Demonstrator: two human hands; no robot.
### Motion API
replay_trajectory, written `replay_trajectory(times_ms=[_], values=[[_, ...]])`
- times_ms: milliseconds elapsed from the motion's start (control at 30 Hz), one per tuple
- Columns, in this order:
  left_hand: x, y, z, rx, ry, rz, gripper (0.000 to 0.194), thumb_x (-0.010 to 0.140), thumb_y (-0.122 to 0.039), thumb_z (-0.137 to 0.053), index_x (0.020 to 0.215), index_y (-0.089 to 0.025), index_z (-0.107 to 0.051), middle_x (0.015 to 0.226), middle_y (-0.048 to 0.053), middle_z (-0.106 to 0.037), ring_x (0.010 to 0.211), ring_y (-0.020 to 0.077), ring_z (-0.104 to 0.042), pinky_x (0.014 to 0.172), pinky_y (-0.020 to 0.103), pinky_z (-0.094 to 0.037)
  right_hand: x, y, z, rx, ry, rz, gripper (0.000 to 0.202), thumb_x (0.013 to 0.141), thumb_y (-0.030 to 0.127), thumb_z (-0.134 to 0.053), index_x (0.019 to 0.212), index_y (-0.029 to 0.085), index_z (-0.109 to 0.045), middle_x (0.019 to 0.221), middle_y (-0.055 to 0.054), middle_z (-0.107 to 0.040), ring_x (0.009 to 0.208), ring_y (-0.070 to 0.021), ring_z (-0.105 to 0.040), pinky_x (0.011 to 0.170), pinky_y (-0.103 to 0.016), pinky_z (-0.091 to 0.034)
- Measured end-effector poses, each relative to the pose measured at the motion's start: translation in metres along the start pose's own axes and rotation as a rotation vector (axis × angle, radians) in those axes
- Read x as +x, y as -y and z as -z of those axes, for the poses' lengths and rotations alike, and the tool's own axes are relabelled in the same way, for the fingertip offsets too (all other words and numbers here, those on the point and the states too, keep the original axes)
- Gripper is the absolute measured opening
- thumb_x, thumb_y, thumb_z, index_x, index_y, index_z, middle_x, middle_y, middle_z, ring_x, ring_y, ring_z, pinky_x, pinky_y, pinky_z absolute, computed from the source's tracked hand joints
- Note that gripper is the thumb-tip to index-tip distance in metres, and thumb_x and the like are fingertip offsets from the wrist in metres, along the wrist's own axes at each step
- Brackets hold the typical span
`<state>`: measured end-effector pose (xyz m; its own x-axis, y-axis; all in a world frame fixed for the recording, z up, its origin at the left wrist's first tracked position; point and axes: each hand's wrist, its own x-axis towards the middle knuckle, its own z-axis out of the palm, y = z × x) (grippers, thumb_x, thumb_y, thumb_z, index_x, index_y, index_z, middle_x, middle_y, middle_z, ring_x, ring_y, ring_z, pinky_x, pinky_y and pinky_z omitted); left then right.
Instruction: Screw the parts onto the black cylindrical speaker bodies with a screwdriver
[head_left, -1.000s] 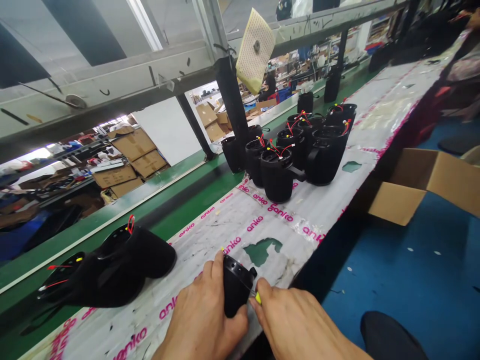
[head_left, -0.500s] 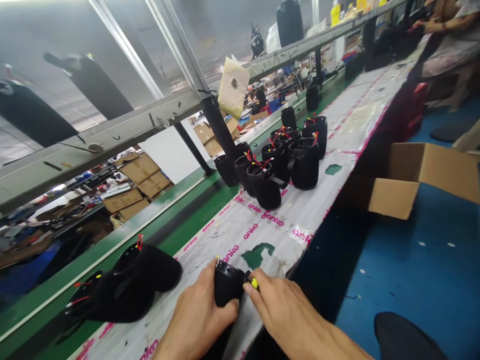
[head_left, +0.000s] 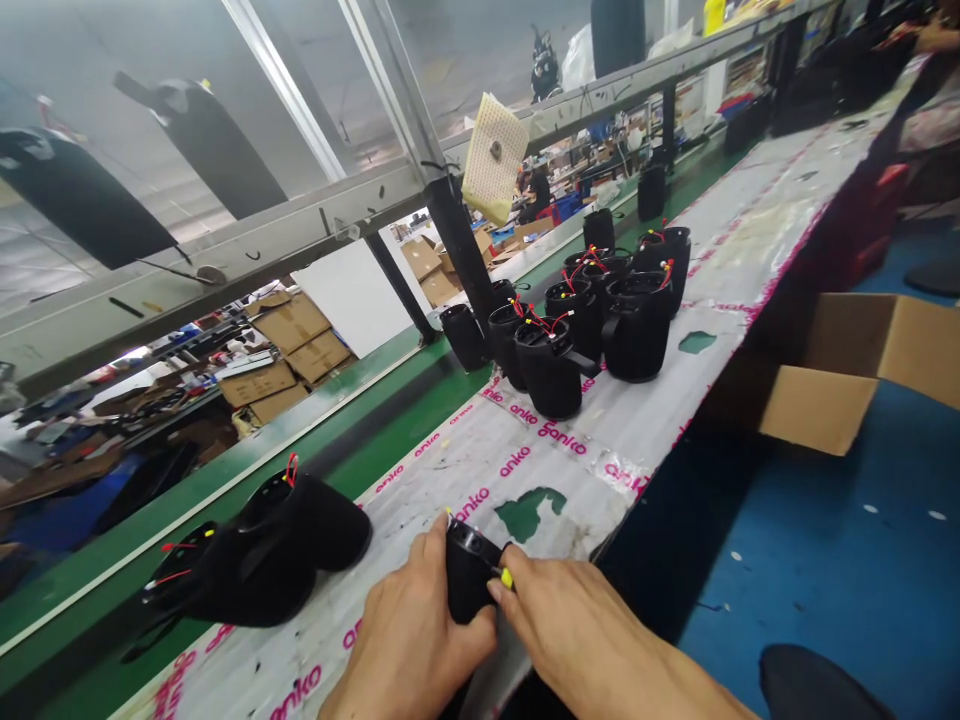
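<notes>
At the bottom centre, my left hand is wrapped round a black cylindrical housing, thumb across its near side. The housing is tilted, and its glossy rim faces up. My right hand is closed at the right edge of that rim, pinching a small yellow-and-black piece; its kind is mostly hidden by the fingers. Left of my hands, black fabric-covered housings with red wires lie on their sides. Further along the bench stands a group of similar upright housings with red and white wires.
White sheeting with pink lettering covers the bench and has torn holes. A green strip runs along its left side, below a metal rail. An open cardboard box is to the right, above the blue floor.
The view has shifted slightly, so the bench things appear further right. The housing has turned a little in my left hand, and my right fingers have come closer against its rim.
</notes>
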<state>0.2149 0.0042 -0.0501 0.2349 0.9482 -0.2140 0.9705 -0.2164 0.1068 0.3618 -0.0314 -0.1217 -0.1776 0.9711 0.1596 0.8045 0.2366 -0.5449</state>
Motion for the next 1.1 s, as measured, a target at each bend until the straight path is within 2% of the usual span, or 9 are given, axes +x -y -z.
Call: replay_trajectory(times_ms=[200, 333, 600, 933, 1100], values=[[-0.001, 0.001, -0.001, -0.01, -0.006, -0.007, 0.084, 0.077, -0.038, -0.052, 0.153, -0.011, -0.027, 0.14, 0.022, -0.057, 0.112, 0.041, -0.064, 0.086, 0.045, -0.048, -0.002, -0.001, -0.006, -0.006, 0.012, 0.004, 0.017, 0.102, 0.021, -0.043, 0.095, 0.02, -0.058, 0.077, -0.003, -0.071, 0.067, -0.0245, -0.07, 0.054, -0.033, -0.032], [-0.002, 0.0, -0.003, 0.007, -0.023, -0.008, 0.084, 0.077, -0.039, -0.053, 0.152, -0.01, -0.029, 0.136, 0.023, -0.059, 0.11, 0.0415, -0.065, 0.085, 0.046, -0.049, -0.003, -0.002, -0.009, 0.002, -0.007, 0.022, 0.019, 0.104, 0.024, -0.041, 0.095, 0.02, -0.056, 0.077, -0.003, -0.071, 0.067, -0.0234, -0.07, 0.055, -0.033, -0.034], [0.001, -0.002, -0.008, 0.088, -0.022, 0.001, 0.083, 0.077, -0.038, -0.051, 0.152, -0.009, -0.03, 0.133, 0.018, -0.061, 0.105, 0.0388, -0.068, 0.087, 0.048, -0.051, -0.001, 0.003, 0.009, -0.086, 0.129, 0.02, 0.017, 0.1, 0.015, -0.044, 0.1, 0.017, -0.062, 0.077, -0.005, -0.073, 0.069, -0.0254, -0.072, 0.053, -0.034, -0.034], [0.003, -0.006, -0.008, 0.116, 0.028, 0.03, 0.087, 0.078, -0.038, -0.052, 0.154, -0.007, -0.024, 0.141, 0.022, -0.054, 0.109, 0.0399, -0.066, 0.09, 0.05, -0.051, 0.013, 0.005, 0.021, -0.231, 0.21, 0.057, 0.017, 0.095, 0.013, -0.052, 0.107, 0.011, -0.064, 0.077, -0.009, -0.073, 0.069, -0.0277, -0.073, 0.052, -0.031, -0.036], [0.0, 0.011, -0.001, -0.091, 0.03, -0.004, 0.091, 0.075, -0.039, -0.062, 0.155, -0.016, -0.023, 0.13, 0.014, -0.065, 0.112, 0.0321, -0.065, 0.094, 0.04, -0.048, 0.008, -0.001, 0.008, -0.099, 0.115, 0.035, 0.017, 0.1, 0.018, -0.045, 0.097, 0.017, -0.062, 0.074, -0.005, -0.072, 0.066, -0.0258, -0.072, 0.052, -0.032, -0.033]])
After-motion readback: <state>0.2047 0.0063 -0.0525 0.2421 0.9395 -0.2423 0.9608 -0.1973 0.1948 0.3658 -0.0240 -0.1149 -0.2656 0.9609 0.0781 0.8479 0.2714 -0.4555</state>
